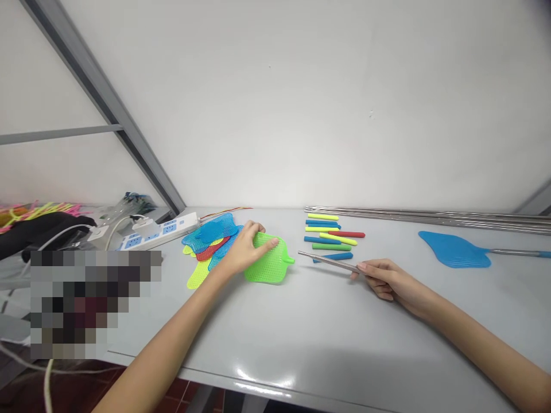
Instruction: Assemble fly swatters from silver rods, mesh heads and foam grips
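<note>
My left hand (248, 250) grips a green fly swatter head (267, 269) by its upper left edge, the thumb lying across its mesh. The head's short socket points right. In my right hand (379, 278) is a thin metal rod (329, 261), pinched between thumb and fingers. Its free end points left towards the socket, with a small gap between them. Left of the green head lies a pile of blue, red and yellow swatter heads (215, 229), partly covered by my left hand. Coloured handle grips (331, 247) lie beyond the rod.
Several long metal rods (413, 216) lie along the wall at the back right. A blue fly swatter (460, 250) with its rod lies at the right. A white power strip (159, 230) with plugs and cables stands at the left. A grey frame post (129, 143) rises behind it.
</note>
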Tool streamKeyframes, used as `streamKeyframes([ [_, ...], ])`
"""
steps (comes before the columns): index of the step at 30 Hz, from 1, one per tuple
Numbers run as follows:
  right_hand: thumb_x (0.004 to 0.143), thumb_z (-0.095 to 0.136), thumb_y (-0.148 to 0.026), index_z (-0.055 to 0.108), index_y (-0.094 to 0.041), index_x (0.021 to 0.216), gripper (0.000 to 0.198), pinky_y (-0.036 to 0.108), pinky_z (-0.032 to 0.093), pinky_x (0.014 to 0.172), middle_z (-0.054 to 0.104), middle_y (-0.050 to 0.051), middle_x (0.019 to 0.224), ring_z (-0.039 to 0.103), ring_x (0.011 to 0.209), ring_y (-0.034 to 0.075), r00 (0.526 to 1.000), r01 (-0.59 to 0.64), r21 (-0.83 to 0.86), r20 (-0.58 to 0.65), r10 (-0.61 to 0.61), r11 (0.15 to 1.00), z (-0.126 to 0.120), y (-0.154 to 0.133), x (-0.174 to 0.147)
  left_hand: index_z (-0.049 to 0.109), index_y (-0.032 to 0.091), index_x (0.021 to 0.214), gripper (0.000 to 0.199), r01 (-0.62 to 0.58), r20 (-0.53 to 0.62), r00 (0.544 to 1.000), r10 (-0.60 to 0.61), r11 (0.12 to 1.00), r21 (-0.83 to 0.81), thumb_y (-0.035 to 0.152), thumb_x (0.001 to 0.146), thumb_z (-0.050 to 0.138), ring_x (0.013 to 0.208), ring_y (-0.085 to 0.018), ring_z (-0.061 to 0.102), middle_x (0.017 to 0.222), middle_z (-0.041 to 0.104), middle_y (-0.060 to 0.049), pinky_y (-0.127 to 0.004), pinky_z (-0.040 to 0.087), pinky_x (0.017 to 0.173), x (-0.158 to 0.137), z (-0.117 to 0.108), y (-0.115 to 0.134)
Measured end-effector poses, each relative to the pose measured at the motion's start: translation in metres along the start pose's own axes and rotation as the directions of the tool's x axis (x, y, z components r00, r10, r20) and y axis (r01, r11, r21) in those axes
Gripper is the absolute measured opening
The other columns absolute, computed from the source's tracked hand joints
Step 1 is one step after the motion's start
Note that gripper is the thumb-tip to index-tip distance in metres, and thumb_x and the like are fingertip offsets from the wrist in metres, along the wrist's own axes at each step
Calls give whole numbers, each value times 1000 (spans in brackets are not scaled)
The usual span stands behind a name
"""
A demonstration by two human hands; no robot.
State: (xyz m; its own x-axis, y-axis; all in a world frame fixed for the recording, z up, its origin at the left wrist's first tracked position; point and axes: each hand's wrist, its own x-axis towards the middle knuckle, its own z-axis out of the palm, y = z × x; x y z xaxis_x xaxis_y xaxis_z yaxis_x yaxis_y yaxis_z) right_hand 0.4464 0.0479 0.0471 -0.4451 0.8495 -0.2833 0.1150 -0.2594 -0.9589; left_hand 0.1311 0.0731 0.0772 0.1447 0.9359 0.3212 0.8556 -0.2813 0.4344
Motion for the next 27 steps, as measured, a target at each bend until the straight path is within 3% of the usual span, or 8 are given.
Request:
streamKeyframes([
  [27,78,53,-47,67,-13,76,37,25,13,42,18,-8,48,14,43,7,1000,15,-96,2,-14,995,0,-1,-2,41,20,79,32,0,-6,1000,-1,998,-67,51,78,45,84,-18,46,86,45,-1,-29,35,75,-2,6,2],
])
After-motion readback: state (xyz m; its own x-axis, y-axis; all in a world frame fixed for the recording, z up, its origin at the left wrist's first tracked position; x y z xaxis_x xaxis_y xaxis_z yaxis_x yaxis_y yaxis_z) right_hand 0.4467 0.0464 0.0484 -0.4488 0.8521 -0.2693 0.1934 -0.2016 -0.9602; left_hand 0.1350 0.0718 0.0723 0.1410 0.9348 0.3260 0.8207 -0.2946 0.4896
